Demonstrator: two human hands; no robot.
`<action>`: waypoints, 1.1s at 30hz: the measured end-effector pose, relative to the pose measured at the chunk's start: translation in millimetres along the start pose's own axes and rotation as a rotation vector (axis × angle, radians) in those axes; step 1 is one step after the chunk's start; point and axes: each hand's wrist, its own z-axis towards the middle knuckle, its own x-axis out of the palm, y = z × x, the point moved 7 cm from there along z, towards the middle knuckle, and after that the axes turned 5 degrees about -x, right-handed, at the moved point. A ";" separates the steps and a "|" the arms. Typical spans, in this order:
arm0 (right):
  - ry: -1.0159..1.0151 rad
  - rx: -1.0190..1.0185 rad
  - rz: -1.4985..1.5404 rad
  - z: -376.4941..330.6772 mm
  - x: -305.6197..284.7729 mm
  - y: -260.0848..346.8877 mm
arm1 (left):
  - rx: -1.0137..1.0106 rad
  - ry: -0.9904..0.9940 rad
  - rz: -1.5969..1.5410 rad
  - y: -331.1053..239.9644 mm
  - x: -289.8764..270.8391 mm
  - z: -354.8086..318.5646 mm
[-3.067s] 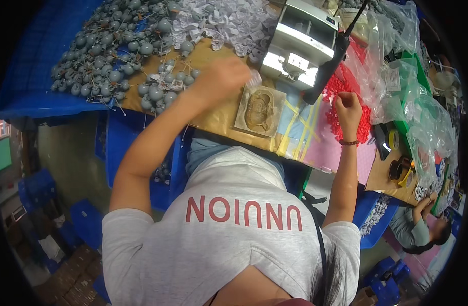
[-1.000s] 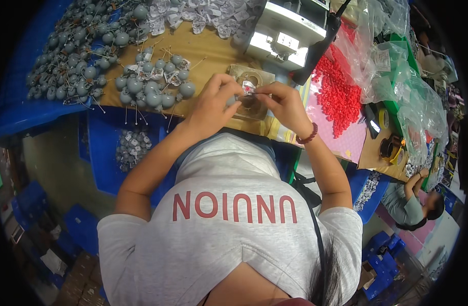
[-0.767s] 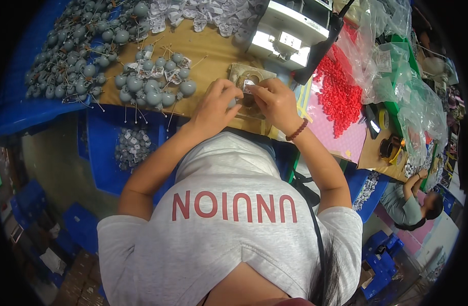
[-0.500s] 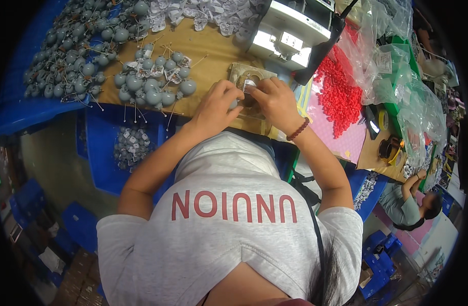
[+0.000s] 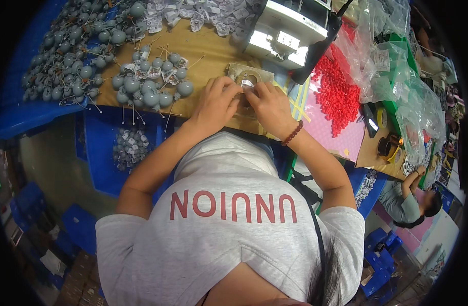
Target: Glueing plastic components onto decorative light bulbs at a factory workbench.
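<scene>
A small white plastic piece (image 5: 247, 83) sits in the round hollow of a tan block fixture (image 5: 266, 75) in front of me. My right hand (image 5: 271, 108) comes from the right, its thumb and index finger closed at the near edge of this piece. On the left, my left hand (image 5: 214, 104) has its fingers bent together beside the same hollow; what they hold is hidden. A cluster of grey balls (image 5: 150, 97) with thin wires and white parts lies left of my left hand.
A white machine (image 5: 287, 41) stands beyond the fixture. To the left are more wired grey balls (image 5: 58, 71); white plastic parts (image 5: 198, 15) lie at the back. Red pieces (image 5: 338, 92) are heaped on the right near tape rolls (image 5: 384, 145). Another person (image 5: 409, 201) sits far right.
Both hands have drawn in slightly around the hollow, and my right fingers have bent lower. A grey ball that showed under my left fingers is now covered.
</scene>
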 end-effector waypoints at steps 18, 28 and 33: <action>-0.021 0.251 0.340 -61.4 8.8 -57.3 | 0.156 0.010 0.265 -8.5 21.8 2.1; -0.413 0.783 1.659 -54.9 21.2 -72.9 | 0.166 0.010 0.245 -5.2 21.0 1.9; -0.365 0.762 1.965 -38.1 36.2 -65.9 | 0.181 0.008 0.241 -7.1 18.5 3.0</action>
